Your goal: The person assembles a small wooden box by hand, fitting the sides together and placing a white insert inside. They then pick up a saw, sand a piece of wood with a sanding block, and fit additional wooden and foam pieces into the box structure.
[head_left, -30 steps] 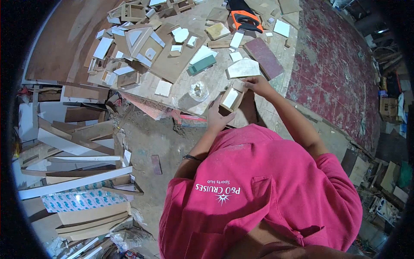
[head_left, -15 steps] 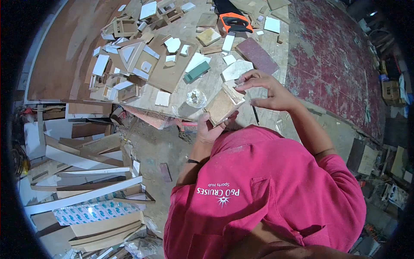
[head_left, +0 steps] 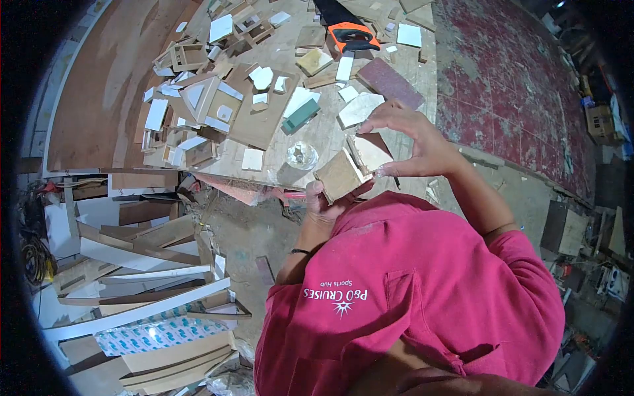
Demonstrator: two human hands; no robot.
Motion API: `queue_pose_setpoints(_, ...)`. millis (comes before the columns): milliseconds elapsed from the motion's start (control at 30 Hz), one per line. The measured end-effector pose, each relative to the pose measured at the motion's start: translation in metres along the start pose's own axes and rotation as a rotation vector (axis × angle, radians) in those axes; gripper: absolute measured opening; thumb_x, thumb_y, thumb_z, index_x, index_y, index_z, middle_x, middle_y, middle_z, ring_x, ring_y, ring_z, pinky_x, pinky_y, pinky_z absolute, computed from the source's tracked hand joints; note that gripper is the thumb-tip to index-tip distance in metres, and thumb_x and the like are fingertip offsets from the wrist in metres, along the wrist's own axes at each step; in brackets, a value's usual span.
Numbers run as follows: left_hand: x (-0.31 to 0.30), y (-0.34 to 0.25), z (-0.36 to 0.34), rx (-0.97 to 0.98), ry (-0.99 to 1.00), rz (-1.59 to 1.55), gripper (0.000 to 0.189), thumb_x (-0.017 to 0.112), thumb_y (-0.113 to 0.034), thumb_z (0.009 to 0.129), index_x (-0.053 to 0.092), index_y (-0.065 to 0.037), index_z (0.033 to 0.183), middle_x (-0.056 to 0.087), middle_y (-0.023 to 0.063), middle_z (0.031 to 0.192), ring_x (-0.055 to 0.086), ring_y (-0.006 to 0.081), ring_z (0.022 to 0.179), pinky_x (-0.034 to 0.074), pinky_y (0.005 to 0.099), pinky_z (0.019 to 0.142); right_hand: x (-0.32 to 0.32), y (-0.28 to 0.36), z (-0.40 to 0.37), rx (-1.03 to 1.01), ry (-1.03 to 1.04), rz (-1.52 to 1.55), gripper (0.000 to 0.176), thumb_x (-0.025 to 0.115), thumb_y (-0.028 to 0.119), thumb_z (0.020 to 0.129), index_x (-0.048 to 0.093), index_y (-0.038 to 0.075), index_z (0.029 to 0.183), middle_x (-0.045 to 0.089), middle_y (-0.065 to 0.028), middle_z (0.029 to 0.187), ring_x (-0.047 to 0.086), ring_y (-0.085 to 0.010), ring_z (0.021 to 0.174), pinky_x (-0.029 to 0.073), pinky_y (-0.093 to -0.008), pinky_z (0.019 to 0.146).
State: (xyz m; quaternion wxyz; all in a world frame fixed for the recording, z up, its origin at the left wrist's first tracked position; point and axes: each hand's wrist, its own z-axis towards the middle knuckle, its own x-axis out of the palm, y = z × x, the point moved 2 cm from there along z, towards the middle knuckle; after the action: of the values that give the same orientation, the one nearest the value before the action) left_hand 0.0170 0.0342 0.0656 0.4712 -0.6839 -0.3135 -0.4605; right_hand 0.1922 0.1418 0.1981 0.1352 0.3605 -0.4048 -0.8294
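Observation:
My left hand [head_left: 325, 203] holds a small wooden box [head_left: 338, 177] from below and its left side, fingers wrapped round it. In my right hand [head_left: 422, 142] a light wooden piece with a dark edge [head_left: 371, 152] is gripped between thumb and fingers. This piece meets the box's upper right edge, tilted against it. A clear round container [head_left: 302, 155] stands on the table, left of the box. Above the hands lies a white angular piece [head_left: 360, 109]. Part of a dark thin stick [head_left: 397, 182] shows under my right hand.
The workbench [head_left: 264, 173] bears a handsaw with orange handle [head_left: 353, 37], a green block [head_left: 301, 117], a reddish board [head_left: 389, 82] and several small wooden assemblies [head_left: 208, 102]. Wood strips [head_left: 139, 313] are piled on the floor at left.
My right hand now grips the light piece and has brought it against the box. The box in my left hand is turned slightly. The whole view has shifted a little.

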Motion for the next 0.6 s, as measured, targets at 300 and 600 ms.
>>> queue_pose_setpoints(300,-0.006,0.0,-0.003,0.0,-0.044,-0.017,0.095,0.071,-0.046,0.062,0.027,-0.004,0.136,0.044,0.0228,0.126,0.051,0.0406,0.11,0.041,0.055,0.096,0.0,0.004,0.001,-0.079,0.047,-0.027,0.053,0.077,0.031,0.059,0.064,0.011,0.106,0.064,-0.0049,0.101,0.058,-0.0239,0.095,0.036,-0.0383,0.092)
queue_pose_setpoints(600,0.004,0.001,-0.002,-0.009,-0.02,0.001,0.093,0.069,-0.044,0.062,0.028,-0.002,0.134,0.044,0.0211,0.126,0.052,0.0367,0.11,0.044,0.0521,0.094,-0.002,0.005,0.0,-0.038,0.052,0.028,0.055,0.08,0.03,0.057,0.064,0.011,0.106,0.065,-0.0047,0.099,0.059,-0.0232,0.094,0.037,-0.0364,0.09)
